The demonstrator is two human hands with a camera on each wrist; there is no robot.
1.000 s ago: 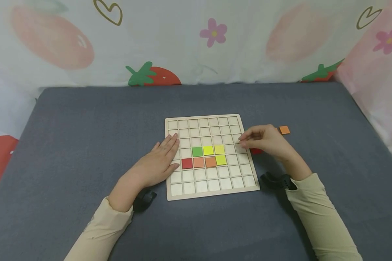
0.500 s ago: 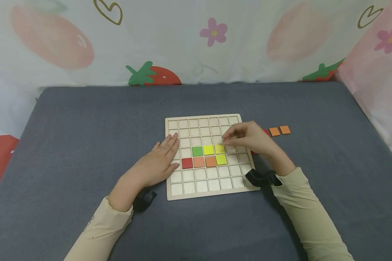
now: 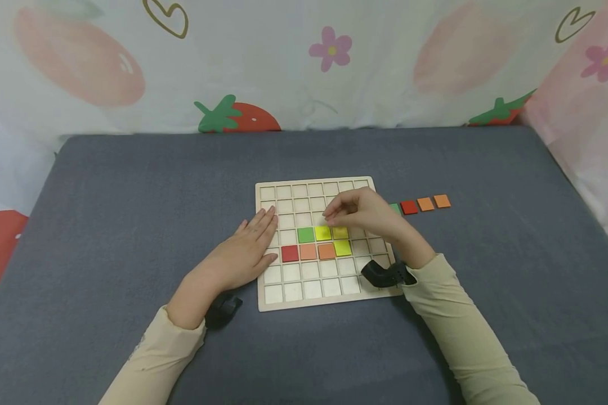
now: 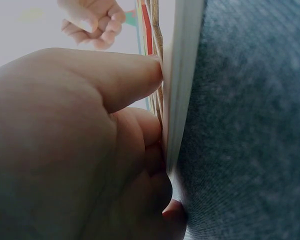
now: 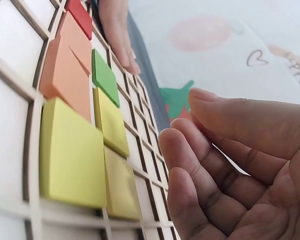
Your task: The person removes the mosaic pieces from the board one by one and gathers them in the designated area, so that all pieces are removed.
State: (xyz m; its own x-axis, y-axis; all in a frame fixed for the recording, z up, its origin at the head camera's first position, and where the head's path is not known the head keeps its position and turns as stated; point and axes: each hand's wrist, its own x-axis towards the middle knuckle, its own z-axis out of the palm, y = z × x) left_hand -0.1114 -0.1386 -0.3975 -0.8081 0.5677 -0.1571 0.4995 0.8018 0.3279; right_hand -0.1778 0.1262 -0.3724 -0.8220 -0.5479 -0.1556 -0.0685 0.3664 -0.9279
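Pale wood: a gridded board (image 3: 329, 299) is lying on the grey cloth of the desk (image 3: 147, 185), near the middle. Left hand (image 3: 246, 246) is resting flat on the board's left side, fingers straight, thumb a little apart. Right hand (image 3: 362, 211) is hovering above the upper right cells, fingers curling and thumb drawing close to the index finger; whether a tile is sitting between them, I am unable to tell.

Seven tiles are occupying cells in two neighbouring rows. Farther row: a green tile (image 3: 305, 235) is standing left of two yellow tiles (image 3: 322, 233). Nearer row, left to right: a red tile (image 3: 290, 253), two light orange tiles (image 3: 308, 252) sitting unevenly, then another yellow tile (image 3: 342, 247).

Right of the board, on the cloth, a partly hidden green piece (image 3: 395, 208), a red piece (image 3: 408, 207) and two orange pieces (image 3: 425, 204) are forming a line. Behind, a strawberry-printed curtain (image 3: 375, 101) is hanging.
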